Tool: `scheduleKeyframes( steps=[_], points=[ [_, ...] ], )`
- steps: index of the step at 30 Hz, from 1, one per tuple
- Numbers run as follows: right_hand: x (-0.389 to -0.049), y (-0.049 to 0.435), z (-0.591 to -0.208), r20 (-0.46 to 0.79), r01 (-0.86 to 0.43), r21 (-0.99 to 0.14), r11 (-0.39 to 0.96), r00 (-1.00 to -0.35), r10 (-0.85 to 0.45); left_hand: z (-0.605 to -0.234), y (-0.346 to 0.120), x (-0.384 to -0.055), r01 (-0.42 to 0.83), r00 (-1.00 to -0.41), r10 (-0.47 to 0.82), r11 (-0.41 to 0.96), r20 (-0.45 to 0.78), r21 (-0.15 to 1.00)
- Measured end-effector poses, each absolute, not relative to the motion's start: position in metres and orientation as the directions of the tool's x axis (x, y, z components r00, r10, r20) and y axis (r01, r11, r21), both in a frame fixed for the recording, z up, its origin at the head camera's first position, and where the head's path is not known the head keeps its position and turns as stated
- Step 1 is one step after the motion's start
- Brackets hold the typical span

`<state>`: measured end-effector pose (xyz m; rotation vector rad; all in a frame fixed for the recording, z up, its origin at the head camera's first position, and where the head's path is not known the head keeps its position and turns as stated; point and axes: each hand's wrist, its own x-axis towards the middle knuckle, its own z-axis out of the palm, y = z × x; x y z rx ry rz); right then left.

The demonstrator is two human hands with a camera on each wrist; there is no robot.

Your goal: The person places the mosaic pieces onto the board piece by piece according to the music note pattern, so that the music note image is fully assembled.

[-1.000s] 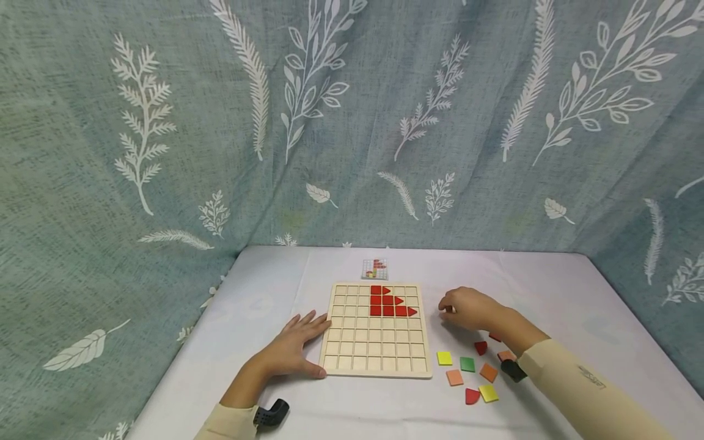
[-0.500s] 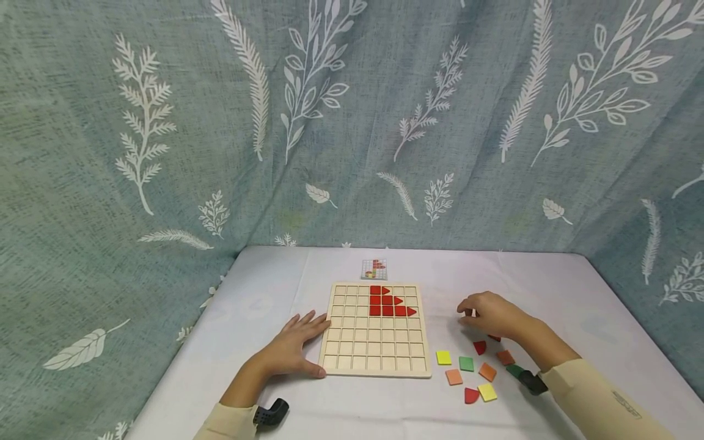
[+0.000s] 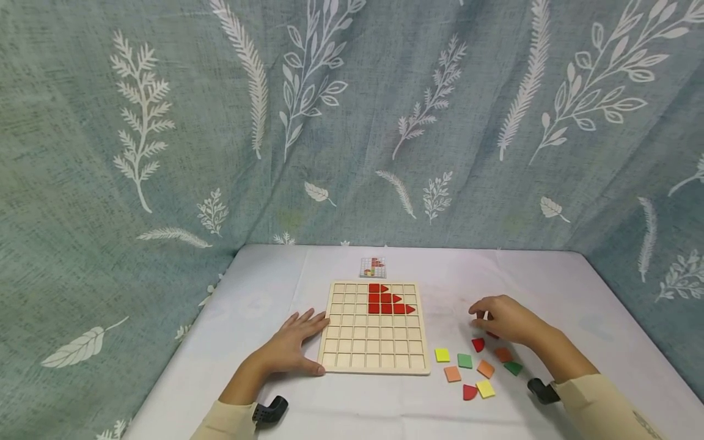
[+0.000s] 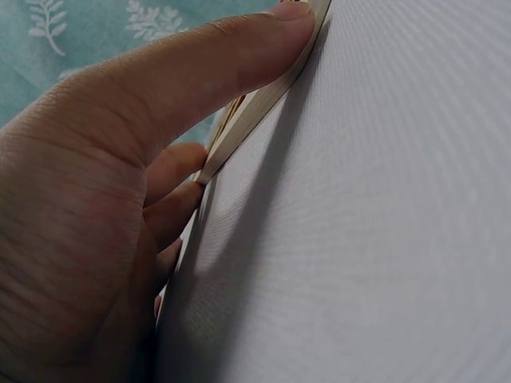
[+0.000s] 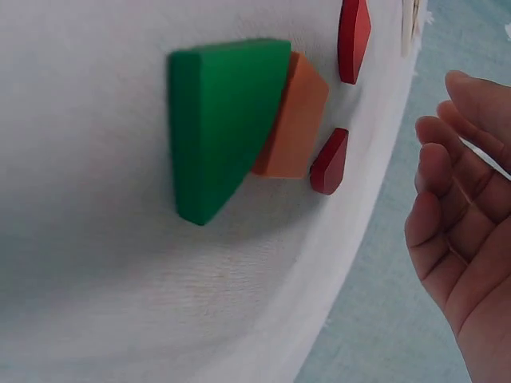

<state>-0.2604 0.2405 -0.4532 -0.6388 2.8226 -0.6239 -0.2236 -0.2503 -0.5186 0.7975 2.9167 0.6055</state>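
A square wooden grid board (image 3: 352, 351) lies mid-table, with several red squares and triangles (image 3: 386, 298) set in its upper right cells. My left hand (image 3: 291, 347) rests against the board's left side, fingers spread; in the left wrist view the thumb (image 4: 263, 48) touches its edge. To the board's right, my right hand (image 3: 508, 319) is held over the table, fingers loosely bent around nothing. Beneath it a red piece (image 3: 492, 335) is partly hidden. The right wrist view shows the empty palm (image 5: 487, 263) apart from a green curved-edge piece (image 5: 227, 120) and an orange piece (image 5: 299, 120).
Loose tiles lie right of the board: yellow squares (image 3: 486, 388), a green square (image 3: 464, 361), orange squares (image 3: 453, 374) and red rounded pieces (image 3: 470, 392). Behind the board lies a small pattern card (image 3: 373, 267). A leaf-print curtain (image 3: 352, 122) hangs behind the table.
My right hand has moved right and slightly nearer, away from the board, uncovering a green curved-edge piece and an orange tile. The left hand stays at the board's side.
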Motion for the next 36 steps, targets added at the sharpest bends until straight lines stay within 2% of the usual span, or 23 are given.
scheduleKeyframes(
  steps=[7, 17, 27, 36],
  points=[
    [-0.251, 0.241, -0.454, -0.11, -0.307, -0.436, 0.846, -0.915, -0.389, -0.52, -0.25, -0.225, 0.459, -0.874, 0.485, 0.798, 0.036, 0.389],
    [-0.24, 0.251, -0.454, -0.093, -0.342, -0.434, 0.834, -0.903, -0.419, -0.523, -0.249, -0.225, 0.44, -0.883, 0.469, 0.807, 0.024, 0.393],
    [-0.226, 0.269, -0.46, -0.228, -0.162, -0.391, 0.906, -0.937, -0.266, -0.519, -0.251, -0.225, 0.465, -0.871, 0.489, 0.792, 0.045, 0.395],
    [-0.218, 0.271, -0.463, -0.254, -0.149, -0.336, 0.93, -0.936, -0.242, -0.521, -0.251, -0.224, 0.453, -0.876, 0.481, 0.796, 0.033, 0.401]
  ],
)
